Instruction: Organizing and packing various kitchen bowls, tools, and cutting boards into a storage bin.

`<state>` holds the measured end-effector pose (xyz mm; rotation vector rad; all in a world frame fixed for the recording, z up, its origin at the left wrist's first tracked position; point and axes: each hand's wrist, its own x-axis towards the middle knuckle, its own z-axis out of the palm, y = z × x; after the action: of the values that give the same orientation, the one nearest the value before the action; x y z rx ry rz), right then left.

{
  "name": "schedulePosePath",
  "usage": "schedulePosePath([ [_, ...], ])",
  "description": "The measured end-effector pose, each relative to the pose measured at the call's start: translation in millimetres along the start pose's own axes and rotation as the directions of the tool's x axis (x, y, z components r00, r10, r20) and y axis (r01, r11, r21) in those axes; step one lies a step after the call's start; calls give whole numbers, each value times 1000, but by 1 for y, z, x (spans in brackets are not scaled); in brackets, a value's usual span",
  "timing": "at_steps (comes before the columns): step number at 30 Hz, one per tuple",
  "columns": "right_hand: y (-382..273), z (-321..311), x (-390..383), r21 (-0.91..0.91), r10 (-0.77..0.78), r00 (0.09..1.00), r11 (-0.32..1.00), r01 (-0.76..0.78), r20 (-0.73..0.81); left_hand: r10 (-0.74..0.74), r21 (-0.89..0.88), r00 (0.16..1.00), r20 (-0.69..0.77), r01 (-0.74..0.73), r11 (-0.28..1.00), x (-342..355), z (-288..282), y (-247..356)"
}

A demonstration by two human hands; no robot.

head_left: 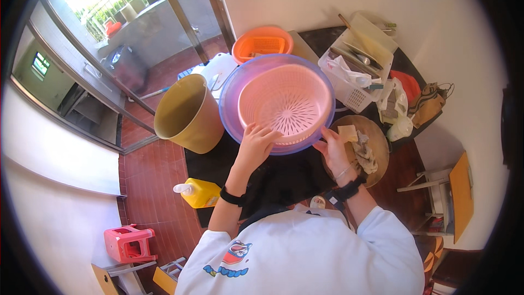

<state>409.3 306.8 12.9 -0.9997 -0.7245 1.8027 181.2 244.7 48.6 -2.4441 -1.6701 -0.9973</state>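
Observation:
A pink plastic colander with a slotted bottom sits inside a larger translucent blue basin on the dark table. My left hand is at the colander's near rim, its fingers bent over the edge. At the near right, my right hand grips the blue basin's rim between thumb and fingers, close to the colander's edge. Left of the basin stands an olive-brown bucket, tilted in view. A yellow pump bottle with a white top stands nearer, beside my left forearm.
An orange basin with an orange basket stands behind. A white bin of utensils and bags lie at the back right. A round board holds a crumpled cloth. A pink stool stands on the floor at left.

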Motion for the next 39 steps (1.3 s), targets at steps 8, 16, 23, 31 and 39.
schedulePosePath([
  [8,60,-9,26,45,157,987,986,-159,38,-137,-72,988,67,142,987,-22,45,-39],
  [16,41,-35,-5,-468,-211,951,880,83,-228,-162,60,961,222,152,987,-43,64,-33],
  [23,-35,-21,53,-653,-194,978,732,195,75,-213,96,933,289,193,976,-62,75,-27],
  [31,-117,19,135,-795,71,971,589,144,228,-329,104,848,415,315,943,-87,45,5],
  [39,-81,58,261,-653,212,962,756,-49,173,-426,116,791,438,421,900,-100,46,30],
])
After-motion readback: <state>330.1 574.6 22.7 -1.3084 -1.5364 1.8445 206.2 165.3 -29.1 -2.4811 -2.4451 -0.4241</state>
